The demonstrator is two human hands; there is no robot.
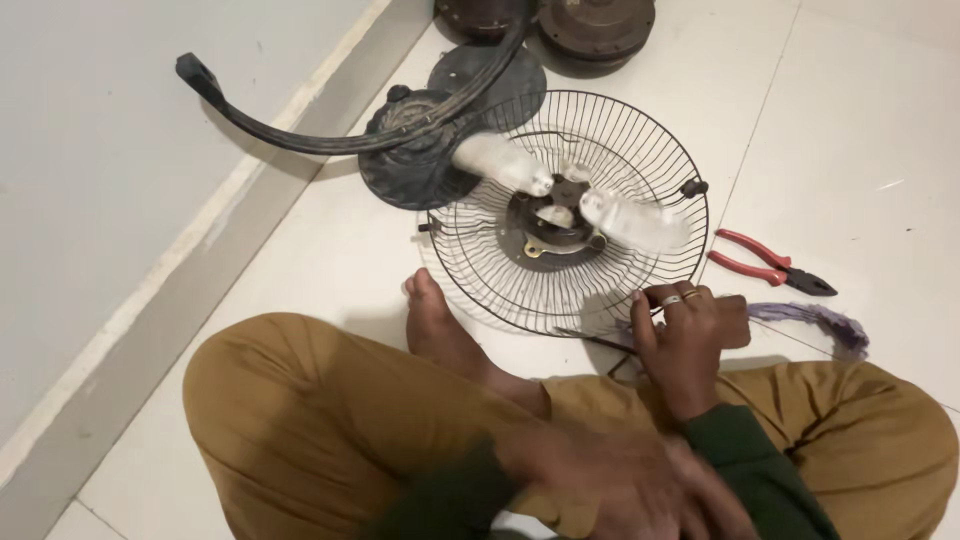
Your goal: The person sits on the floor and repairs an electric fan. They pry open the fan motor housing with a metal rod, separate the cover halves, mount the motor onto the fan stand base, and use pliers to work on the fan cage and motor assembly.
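Hand on a fan guard on the floor

The right hand (690,335) curls its fingers (665,300) around the wire fan guard's (600,290) near rim; the left hand (610,480) is blurred, grip unclear. Red pliers (770,262) lie nearby.

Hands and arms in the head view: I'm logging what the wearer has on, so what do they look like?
Both arms wear dark green long sleeves with ribbed cuffs. The right hand is bare, with two rings on its fingers, one silver-coloured and one gold-coloured. The left hand is bare too, but motion-blurred, so any ring there cannot be made out.
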